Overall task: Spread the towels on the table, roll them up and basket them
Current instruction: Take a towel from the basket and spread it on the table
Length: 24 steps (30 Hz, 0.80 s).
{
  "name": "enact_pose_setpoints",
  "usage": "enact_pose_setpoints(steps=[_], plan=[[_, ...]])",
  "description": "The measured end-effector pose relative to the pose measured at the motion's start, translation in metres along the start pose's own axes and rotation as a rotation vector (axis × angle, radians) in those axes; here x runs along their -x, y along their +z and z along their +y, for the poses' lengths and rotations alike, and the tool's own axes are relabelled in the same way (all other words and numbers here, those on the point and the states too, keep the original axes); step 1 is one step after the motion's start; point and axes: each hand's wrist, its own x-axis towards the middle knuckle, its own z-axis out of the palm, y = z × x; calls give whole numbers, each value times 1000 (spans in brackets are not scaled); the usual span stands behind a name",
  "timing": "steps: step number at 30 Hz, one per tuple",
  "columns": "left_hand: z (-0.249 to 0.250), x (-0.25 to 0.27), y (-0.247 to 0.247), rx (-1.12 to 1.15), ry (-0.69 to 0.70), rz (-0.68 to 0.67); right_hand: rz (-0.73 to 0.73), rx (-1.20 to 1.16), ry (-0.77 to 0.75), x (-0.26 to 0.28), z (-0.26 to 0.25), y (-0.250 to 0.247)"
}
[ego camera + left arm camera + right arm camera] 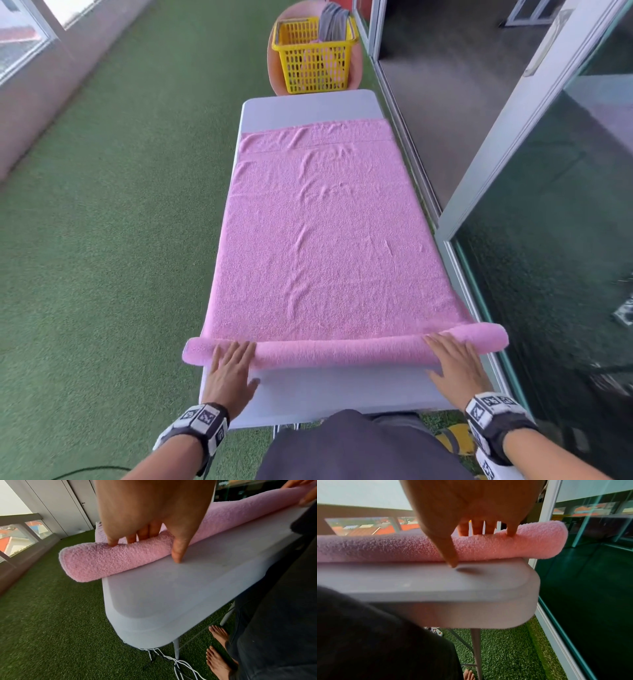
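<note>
Head view shows me rolling: my left hand (230, 366) and right hand (454, 363) lie with flat, straight fingers on the started roll of the pink terry towel (325, 240), which is spread along the long white plastic counter (308, 106). Most of it is still flat. Next I judge both palms must push evenly toward the yellow plastic basket (313, 56) beyond the far end.

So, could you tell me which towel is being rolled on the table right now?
The pink towel under both hands; the grey ones stand in the yellow basket.
</note>
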Motion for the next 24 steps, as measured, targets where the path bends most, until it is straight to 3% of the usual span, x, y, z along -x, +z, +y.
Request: enact_pose_setpoints(steps=[5, 7, 10, 12, 15, 17, 20, 24], plan=[[3, -2, -4, 33, 4, 174, -49, 63, 76, -1, -7, -18], [5, -11, -9, 15, -7, 156, -69, 40, 83, -15, -6, -25], [7, -23, -11, 56, -34, 193, 72, -34, 88, -26, 0, -33], [12, -24, -9, 87, -29, 125, 149, -69, 113, -24, 7, -28], [11, -20, -1, 25, 15, 44, -31, -59, 102, -14, 20, -8], [12, -18, -2, 33, 19, 87, -82, -15, 69, -10, 23, 2], [7, -16, -7, 15, 28, 244, 28, -99, 78, -13, 9, 3], [-22, 3, -9, 28, -49, 259, 96, -93, 0, -16, -29, 17]])
